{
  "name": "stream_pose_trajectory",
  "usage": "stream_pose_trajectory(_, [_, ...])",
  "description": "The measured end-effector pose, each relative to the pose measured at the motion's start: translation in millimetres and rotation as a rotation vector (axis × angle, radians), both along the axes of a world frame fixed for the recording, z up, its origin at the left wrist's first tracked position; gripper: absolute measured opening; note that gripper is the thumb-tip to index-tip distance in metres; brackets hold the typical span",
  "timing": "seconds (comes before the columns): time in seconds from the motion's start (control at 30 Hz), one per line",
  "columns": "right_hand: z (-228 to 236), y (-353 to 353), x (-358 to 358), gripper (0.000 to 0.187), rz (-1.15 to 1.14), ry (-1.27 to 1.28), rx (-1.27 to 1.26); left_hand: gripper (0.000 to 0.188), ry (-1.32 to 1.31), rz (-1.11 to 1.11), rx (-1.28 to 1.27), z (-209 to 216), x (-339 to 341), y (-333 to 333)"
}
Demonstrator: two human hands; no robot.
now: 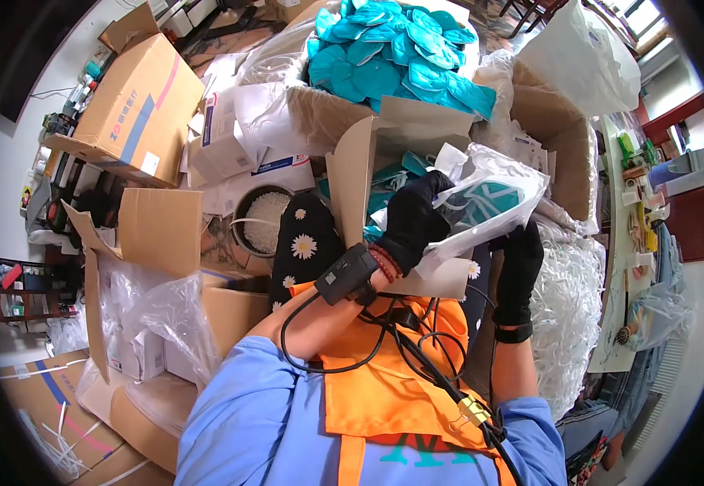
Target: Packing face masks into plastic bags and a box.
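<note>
A clear plastic bag (502, 174) with a flat teal piece (490, 202) and white strips inside is held up in front of me. My left hand (413, 223), in a black glove, is closed at the bag's near left side. My right hand (520, 267), also gloved in black, grips the bag's lower right edge; its fingertips are partly hidden. Below and behind the bag stands an open cardboard box (348, 166) between my knees, with more teal pieces (388, 178) in it.
A big heap of teal pieces (401, 53) lies beyond the box. To the left are a metal pot of white pellets (263, 223), a tall carton (129, 105) and an open carton (162, 227) lined with plastic. Bundled clear plastic (567, 312) lies at my right, beside a cluttered table (611, 324).
</note>
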State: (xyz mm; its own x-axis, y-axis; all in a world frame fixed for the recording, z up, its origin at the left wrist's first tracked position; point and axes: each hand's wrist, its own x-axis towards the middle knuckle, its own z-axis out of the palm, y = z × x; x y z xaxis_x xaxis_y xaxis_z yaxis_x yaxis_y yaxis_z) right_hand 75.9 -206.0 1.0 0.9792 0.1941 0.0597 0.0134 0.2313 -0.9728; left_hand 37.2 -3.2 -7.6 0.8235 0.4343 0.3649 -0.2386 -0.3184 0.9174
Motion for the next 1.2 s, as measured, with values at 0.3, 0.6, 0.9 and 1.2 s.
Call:
stream_pose_trajectory(0.3, [23.7, -10.6, -2.1, 0.024, -0.226, -0.242, -0.272, 0.01, -0.074, 0.06, -0.176, -19.8, 27.6, 17.1])
stream_pose_trajectory(0.6, [28.2, -33.8, 16.1, 0.026, -0.318, -0.274, -0.309, 0.019, 0.121, 0.187, 0.633, -17.1, 30.1, 42.5])
stream_pose_trajectory(0.9, [30.1, -50.2, 27.2, 0.023, -0.444, -0.253, -0.205, 0.025, 0.496, 0.067, 0.726, -32.5, 34.9, 73.3])
stream_pose_trajectory(1.2, [0.0, -48.1, 27.8, 0.025, -0.203, -0.144, -0.518, 0.071, 0.187, -0.323, 0.55, -24.6, 44.0, 50.4])
